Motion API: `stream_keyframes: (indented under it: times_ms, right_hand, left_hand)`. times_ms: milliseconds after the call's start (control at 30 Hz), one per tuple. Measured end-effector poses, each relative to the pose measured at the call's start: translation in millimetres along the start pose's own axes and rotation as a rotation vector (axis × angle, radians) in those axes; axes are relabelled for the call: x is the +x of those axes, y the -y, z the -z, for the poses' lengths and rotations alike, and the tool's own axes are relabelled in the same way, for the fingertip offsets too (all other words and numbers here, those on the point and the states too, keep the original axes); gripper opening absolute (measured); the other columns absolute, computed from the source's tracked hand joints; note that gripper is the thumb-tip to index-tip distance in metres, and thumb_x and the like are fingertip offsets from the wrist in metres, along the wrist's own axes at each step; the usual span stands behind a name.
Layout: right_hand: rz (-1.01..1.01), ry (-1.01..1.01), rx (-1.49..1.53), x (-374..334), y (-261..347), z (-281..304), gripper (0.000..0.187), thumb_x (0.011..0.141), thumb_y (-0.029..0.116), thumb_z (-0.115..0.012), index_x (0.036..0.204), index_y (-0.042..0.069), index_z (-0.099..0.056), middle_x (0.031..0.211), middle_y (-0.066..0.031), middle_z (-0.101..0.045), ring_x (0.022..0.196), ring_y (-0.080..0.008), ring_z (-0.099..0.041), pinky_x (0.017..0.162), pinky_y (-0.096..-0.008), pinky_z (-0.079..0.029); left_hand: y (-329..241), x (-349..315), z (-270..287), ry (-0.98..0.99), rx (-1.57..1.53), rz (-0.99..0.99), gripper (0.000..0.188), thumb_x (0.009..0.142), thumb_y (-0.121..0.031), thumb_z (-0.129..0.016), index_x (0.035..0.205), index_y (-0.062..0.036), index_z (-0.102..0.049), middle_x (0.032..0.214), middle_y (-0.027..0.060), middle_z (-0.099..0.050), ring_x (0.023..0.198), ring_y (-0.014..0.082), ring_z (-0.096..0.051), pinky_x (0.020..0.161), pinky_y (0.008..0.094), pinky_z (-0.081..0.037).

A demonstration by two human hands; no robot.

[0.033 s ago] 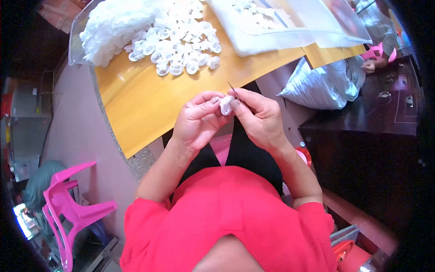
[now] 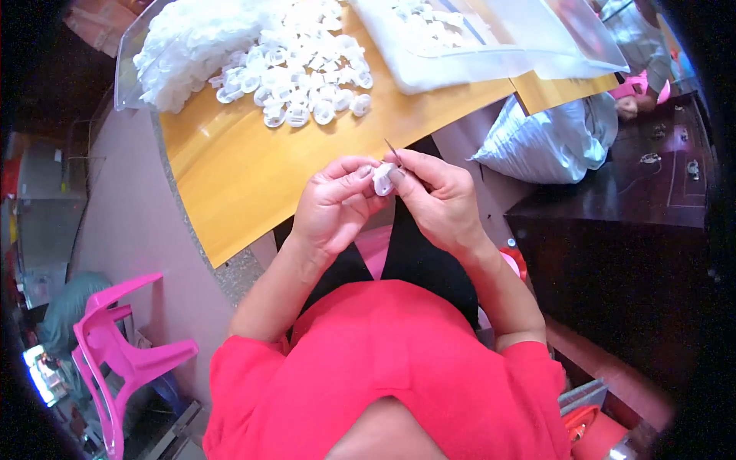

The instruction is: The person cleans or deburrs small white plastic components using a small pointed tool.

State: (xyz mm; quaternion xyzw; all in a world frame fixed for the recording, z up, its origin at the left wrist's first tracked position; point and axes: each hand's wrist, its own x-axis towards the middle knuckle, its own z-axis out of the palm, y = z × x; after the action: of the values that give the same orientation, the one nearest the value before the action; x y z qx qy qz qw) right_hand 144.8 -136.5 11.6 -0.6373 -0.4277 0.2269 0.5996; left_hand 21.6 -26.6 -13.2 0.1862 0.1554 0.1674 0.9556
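Just past the near edge of the tabletop, both my hands meet over a small white plastic part point(image 2: 382, 181). My left hand point(image 2: 334, 201) is closed, pinching the part between thumb and fingers. My right hand point(image 2: 438, 196) is closed around a thin, dark, pointed tool point(image 2: 392, 149), whose tip sticks up beyond the fingers; its thumb also presses on the part. The fingers hide the rest of the tool. Many similar white plastic parts point(image 2: 297, 115) lie in a loose pile on the yellow wooden table point(image 2: 230, 176), farther from me.
A clear tray point(image 2: 126, 84) heaped with white pieces stands at the far left. A translucent bin point(image 2: 475, 65) sits at the far right. Beyond the table are a white sack point(image 2: 529, 146), a dark cabinet point(image 2: 606, 207) and another person's hand point(image 2: 630, 106). A pink plastic chair point(image 2: 130, 353) is at left.
My hands, the white part and the tool stay in place. The other person's hand at the far right has shifted slightly.
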Motion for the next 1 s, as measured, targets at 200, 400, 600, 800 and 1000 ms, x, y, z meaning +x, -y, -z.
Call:
stream_keyframes:
  times_ms: [200, 400, 600, 800, 1000]
  right_hand:
    - [0.167, 0.204, -0.392, 11.4, 28.7, 19.4, 0.018, 0.082, -0.002, -0.061, 0.1, -0.002, -0.063, 0.08, -0.0132, -0.064, 0.07, -0.0207, -0.064, 0.062, -0.0289, -0.049]
    - [0.274, 0.26, -0.56, 13.1, 32.5, 18.1, 0.02, 0.082, 0.0, -0.063, 0.101, -0.002, -0.062, 0.074, -0.0131, -0.06, 0.063, -0.0219, -0.06, 0.056, -0.0316, -0.047]
    - [0.154, 0.045, -0.304, 3.0, 13.6, 6.4, 0.019, 0.082, 0.001, -0.06, 0.1, -0.004, -0.062, 0.08, -0.017, -0.063, 0.07, -0.0265, -0.064, 0.061, -0.0335, -0.05]
    - [0.103, 0.159, -0.285, 10.0, 21.8, 15.6, 0.011, 0.079, 0.001, -0.056, 0.088, -0.002, -0.064, 0.074, -0.0193, -0.061, 0.069, -0.0341, -0.063, 0.061, -0.0396, -0.05]
    - [0.075, 0.288, -0.408, 9.9, 16.0, 15.9, 0.02, 0.082, 0.0, -0.063, 0.1, -0.005, -0.064, 0.081, -0.0158, -0.065, 0.071, -0.0209, -0.065, 0.063, -0.0286, -0.05]
  left_hand:
    - [-6.8, -9.1, -0.9, -0.029, 0.443, -0.075, 0.023, 0.093, -0.014, -0.059, 0.11, 0.0008, -0.065, 0.094, 0.0088, -0.067, 0.08, 0.0122, -0.062, 0.067, 0.0234, -0.051]
    - [-12.2, -12.2, 0.7, 0.07, 0.675, -0.126, 0.027, 0.091, -0.014, -0.063, 0.111, 0.0039, -0.064, 0.093, 0.009, -0.068, 0.077, 0.0112, -0.062, 0.063, 0.022, -0.05]
    - [1.5, -6.9, 1.5, 0.052, 0.355, -0.103, 0.028, 0.092, -0.01, -0.059, 0.115, 0.006, -0.06, 0.099, 0.0124, -0.067, 0.081, 0.0153, -0.064, 0.067, 0.0256, -0.053]
    - [0.9, -3.5, 1.6, 0.071, 0.361, -0.141, 0.029, 0.089, -0.005, -0.061, 0.116, 0.0044, -0.059, 0.101, 0.013, -0.066, 0.084, 0.0174, -0.065, 0.069, 0.0265, -0.054]
    - [-9.0, -1.7, 14.9, 0.14, 0.46, -0.039, 0.04, 0.083, 0.0, -0.066, 0.122, 0.0035, -0.054, 0.103, 0.0138, -0.065, 0.086, 0.0183, -0.065, 0.072, 0.0286, -0.056]
